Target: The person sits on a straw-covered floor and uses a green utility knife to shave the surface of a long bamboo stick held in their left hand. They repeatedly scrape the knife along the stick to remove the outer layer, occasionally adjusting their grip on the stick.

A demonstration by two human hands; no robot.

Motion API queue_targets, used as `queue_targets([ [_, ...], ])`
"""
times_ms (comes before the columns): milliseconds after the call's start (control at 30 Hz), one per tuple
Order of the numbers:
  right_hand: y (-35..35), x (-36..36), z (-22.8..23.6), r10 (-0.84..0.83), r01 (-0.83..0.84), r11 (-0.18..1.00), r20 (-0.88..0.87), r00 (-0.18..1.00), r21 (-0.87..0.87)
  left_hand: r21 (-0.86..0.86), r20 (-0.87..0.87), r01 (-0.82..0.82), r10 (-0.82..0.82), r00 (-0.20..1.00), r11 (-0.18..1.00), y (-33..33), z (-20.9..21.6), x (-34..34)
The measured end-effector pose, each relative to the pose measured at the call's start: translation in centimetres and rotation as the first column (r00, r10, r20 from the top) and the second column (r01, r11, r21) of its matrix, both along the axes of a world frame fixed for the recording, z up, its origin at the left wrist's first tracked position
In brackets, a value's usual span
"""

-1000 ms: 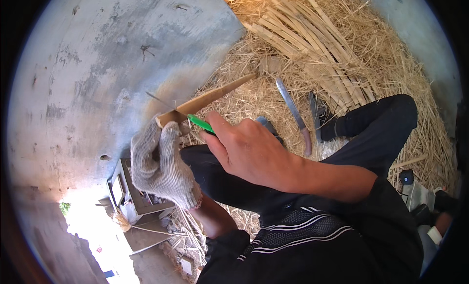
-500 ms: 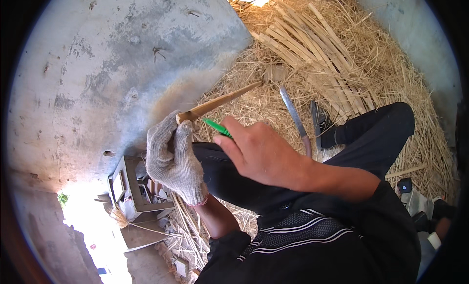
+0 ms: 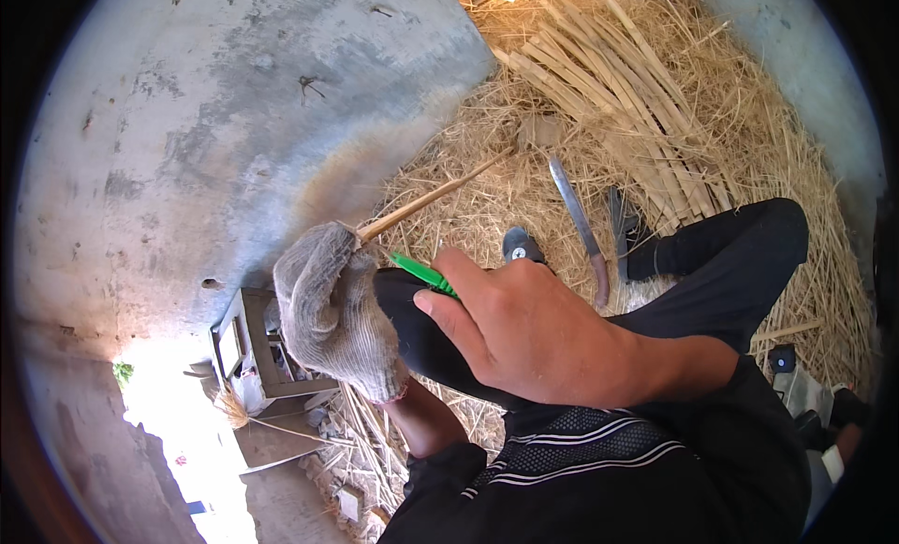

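My left hand (image 3: pixel 337 310), in a grey knitted work glove, is closed around the near end of a bamboo strip (image 3: pixel 433 197). The strip slants away up and to the right, its narrow side showing. In my right hand (image 3: pixel 529 329), bare, a slim green tool (image 3: pixel 422 272) is pinched between thumb and fingers. Its thin tip lies close to the gripped end of the strip; whether it touches, I cannot tell. The tool's rear part is hidden in my palm.
A long knife (image 3: pixel 573 207) with a brown handle lies on the straw (image 3: pixel 449 151) beyond my right hand. Several split bamboo strips (image 3: pixel 618 104) are piled at the far right. A weathered wall (image 3: pixel 215 123) rises on the left, above a small wooden cabinet (image 3: pixel 253 343).
The bamboo strip has turned from its broad face to its narrow side as my gloved hand rolled. My right hand and the green tool have shifted slightly right and nearer me. A shoe now shows.
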State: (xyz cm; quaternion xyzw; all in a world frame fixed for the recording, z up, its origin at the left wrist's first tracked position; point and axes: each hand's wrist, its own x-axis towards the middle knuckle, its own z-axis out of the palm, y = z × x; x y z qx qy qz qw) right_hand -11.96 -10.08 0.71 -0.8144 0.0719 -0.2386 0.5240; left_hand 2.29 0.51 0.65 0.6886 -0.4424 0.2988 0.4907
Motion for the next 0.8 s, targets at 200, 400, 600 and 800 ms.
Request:
queue_targets([
  [200,0.4,0.0,-0.7,-0.111,0.112,0.987,0.01,0.994,-0.119,0.027,0.15,-0.029,0.024,0.988,0.999,-0.6,-0.3,-0.2],
  [400,0.2,2.1,-4.3,-0.227,0.208,0.938,-0.037,0.973,-0.275,0.015,0.151,-0.019,0.016,0.988,1.0,-0.4,-1.5,0.9],
  [600,-7.9,2.7,-18.5,-0.342,0.16,0.866,-0.326,0.882,-0.474,0.008,0.064,0.159,-0.159,0.985,0.987,-1.4,-1.5,0.8],
  [800,-2.4,0.1,-6.1,-0.165,0.158,0.983,-0.089,0.982,-0.089,-0.139,-0.156,0.056,-0.078,0.985,0.989,-1.5,-1.6,-1.0],
])
